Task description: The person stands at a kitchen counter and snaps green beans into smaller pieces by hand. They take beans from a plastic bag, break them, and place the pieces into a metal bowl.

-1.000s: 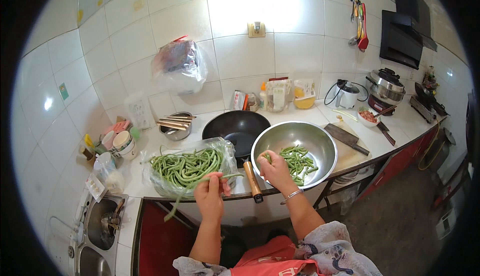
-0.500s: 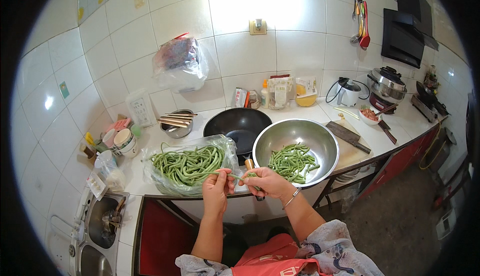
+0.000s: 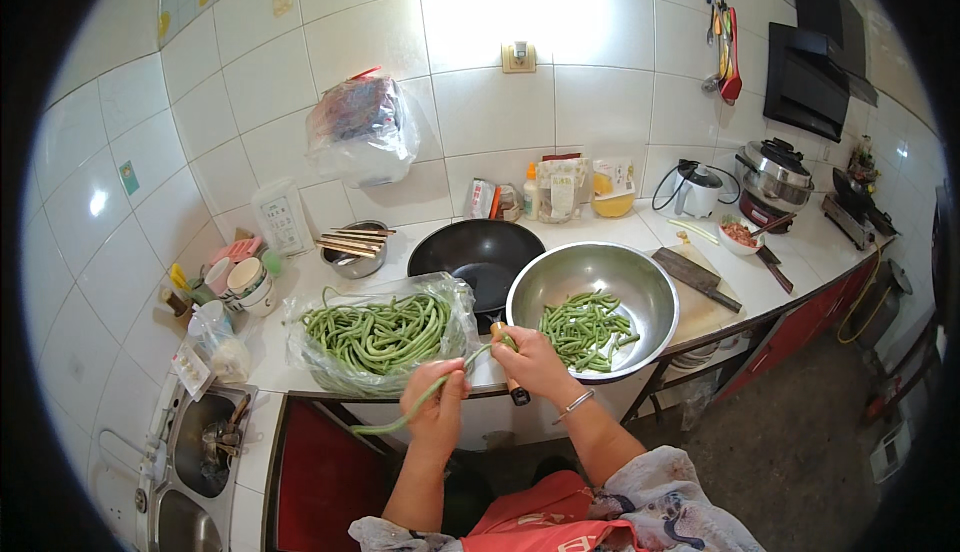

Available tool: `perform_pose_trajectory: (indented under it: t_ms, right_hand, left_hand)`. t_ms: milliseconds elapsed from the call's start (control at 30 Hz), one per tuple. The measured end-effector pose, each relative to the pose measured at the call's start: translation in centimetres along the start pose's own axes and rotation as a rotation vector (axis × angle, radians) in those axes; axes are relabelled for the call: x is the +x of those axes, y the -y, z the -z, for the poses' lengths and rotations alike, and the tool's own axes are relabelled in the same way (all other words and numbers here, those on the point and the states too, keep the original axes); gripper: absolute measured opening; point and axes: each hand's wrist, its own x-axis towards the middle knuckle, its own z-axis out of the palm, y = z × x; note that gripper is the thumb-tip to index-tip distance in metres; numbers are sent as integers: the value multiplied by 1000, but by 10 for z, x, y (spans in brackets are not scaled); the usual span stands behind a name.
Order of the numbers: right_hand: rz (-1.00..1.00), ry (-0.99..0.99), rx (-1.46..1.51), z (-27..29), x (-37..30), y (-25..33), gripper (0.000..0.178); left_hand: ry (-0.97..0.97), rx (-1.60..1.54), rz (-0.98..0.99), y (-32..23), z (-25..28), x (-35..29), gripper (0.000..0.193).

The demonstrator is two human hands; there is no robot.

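Note:
My left hand (image 3: 438,400) and my right hand (image 3: 530,360) both grip one long green bean (image 3: 470,360) over the counter's front edge; its tail curves down to the left below my left hand. My right hand pinches the bean's upper end just beside the rim of a steel bowl (image 3: 640,282) that holds short cut bean pieces (image 3: 585,328). Left of my hands lies a clear plastic bag (image 3: 452,297) spread open with a pile of whole long beans (image 3: 375,332) in it.
A black wok (image 3: 480,252) sits behind the bowl, its wooden handle pointing toward me. A cleaver on a board (image 3: 700,277), a rice cooker (image 3: 772,174), a small pot with chopsticks (image 3: 355,247), cups (image 3: 245,280) and a sink (image 3: 200,442) surround the counter.
My right hand came back from the bowl to the counter edge and met my left hand. Both hands now hold a long bean stretched between them.

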Motion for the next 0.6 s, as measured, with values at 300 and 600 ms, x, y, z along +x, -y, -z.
perform_pose_trajectory:
  t_ms: [300,600]
  right_hand:
    - [-350,-201,269,18,8,-13,19]
    - [-488,336,742,14,-10,18,12]
  left_hand:
    - [-9,67,-120,6,-5,-6,11]
    - [-14,-389,468,10,-7,6,16]
